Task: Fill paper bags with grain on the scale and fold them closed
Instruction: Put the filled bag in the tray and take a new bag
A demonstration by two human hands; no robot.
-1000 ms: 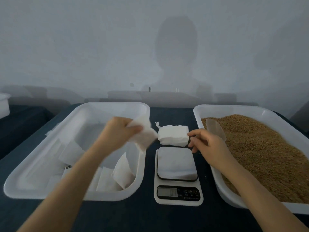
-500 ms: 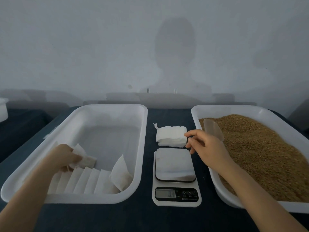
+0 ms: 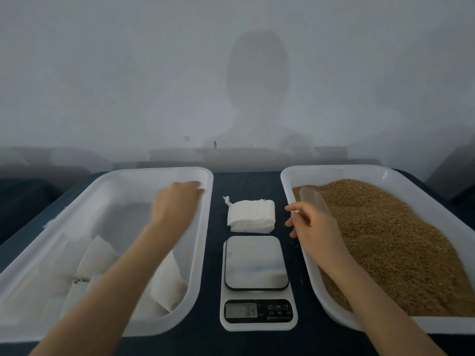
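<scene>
Paper bags, empty [image 3: 250,215]: one flat white stack, lying on the dark table [image 3: 244,186] between the two trays, just behind the scale [image 3: 257,281]. Paper bags, filled and folded [image 3: 167,281]: several, leaning against one another in the near end of the left tray [image 3: 208,181]; its far end holds none. Grain [image 3: 385,240]: brown, heaped in the right tray [image 3: 288,176], filling most of it. Scoop [image 3: 314,199]: translucent, resting on the grain at the tray's left side. Scale: white body, square grey platform, display lit at the near edge, digits too blurred to read. Left hand [image 3: 177,201]: over the far right part of the left tray, knuckles up, blurred, fingers loose, with nothing seen in its hold. Right hand [image 3: 313,227]: above the left rim of the right tray, fingers spread and relaxed, forefinger pointing toward the empty stack; whether it touches the scoop behind it cannot be told.
</scene>
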